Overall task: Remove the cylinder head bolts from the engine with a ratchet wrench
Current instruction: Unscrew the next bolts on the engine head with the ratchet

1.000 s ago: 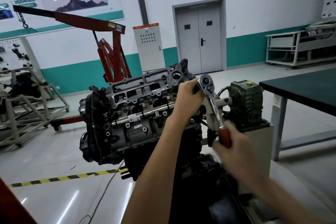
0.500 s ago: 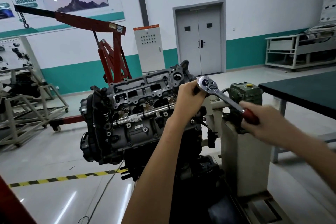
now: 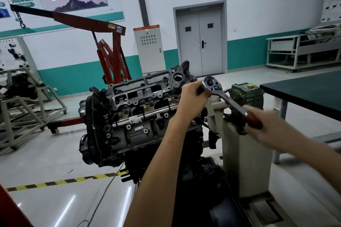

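Left hand [image 3: 191,97] is raised, forearm up and forward, fingers curled round the dark drive end of the ratchet wrench [image 3: 221,96] just beside its head, at the engine's [image 3: 140,112] upper right corner. Right hand [image 3: 267,129], blurred, grips the red handle, down-right of the left grip. Versus 1 s ago the handle has swung from hanging down to slanting right; the left hand is unchanged.

Left hand [image 3: 191,97] and right hand [image 3: 265,128] grip the ratchet wrench [image 3: 228,100], arms outstretched.
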The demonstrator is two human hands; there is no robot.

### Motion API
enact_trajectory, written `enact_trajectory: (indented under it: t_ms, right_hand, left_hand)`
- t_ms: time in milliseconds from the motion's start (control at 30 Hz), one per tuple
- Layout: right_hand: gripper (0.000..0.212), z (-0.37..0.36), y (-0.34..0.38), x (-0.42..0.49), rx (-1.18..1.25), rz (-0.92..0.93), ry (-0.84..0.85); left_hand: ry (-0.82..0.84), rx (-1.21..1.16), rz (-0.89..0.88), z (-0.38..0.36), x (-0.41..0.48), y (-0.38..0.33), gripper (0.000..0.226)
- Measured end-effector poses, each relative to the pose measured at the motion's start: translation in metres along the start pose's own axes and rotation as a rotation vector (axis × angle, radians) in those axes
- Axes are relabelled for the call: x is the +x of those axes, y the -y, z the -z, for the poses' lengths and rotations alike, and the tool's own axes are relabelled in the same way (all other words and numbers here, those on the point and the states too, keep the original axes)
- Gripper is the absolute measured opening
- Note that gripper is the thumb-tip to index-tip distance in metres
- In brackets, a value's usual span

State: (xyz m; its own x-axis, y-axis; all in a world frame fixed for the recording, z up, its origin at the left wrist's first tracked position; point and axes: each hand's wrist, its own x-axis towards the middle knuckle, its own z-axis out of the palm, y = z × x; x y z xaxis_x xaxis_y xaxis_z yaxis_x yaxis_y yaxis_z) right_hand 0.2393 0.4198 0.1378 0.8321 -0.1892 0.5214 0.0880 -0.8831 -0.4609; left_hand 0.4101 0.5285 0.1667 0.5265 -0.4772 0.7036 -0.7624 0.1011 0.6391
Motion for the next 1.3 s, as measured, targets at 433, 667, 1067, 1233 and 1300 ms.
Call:
enact_trajectory:
  t_ms: [433, 667, 1067, 1233, 1300]
  right_hand:
    - [0.03, -0.122, 0.074, -0.008, 0.719, -0.278, -0.338]
    - [0.053, 0.006, 0.004, 0.003, -0.042, 0.028, -0.009]
    - [0.026, -0.118, 0.075, -0.01, 0.581, -0.258, -0.369]
    - [0.038, -0.014, 0.004, -0.008, 0.082, -0.028, -0.004]
    - [0.047, 0.012, -0.005, 0.006, -0.073, 0.044, -0.02]
  left_hand:
    - [-0.054, -0.039, -0.039, -0.001, 0.0, 0.004, 0.051]
    - [-0.022, -0.05, 0.001, 0.004, -0.004, 0.003, 0.013]
    - [-0.04, -0.05, 0.024, 0.002, -0.003, 0.006, 0.019]
    - [0.017, -0.009, 0.011, 0.002, -0.002, -0.001, 0.015]
    - [0.012, -0.008, 0.01, 0.002, -0.001, -0.002, 0.02]
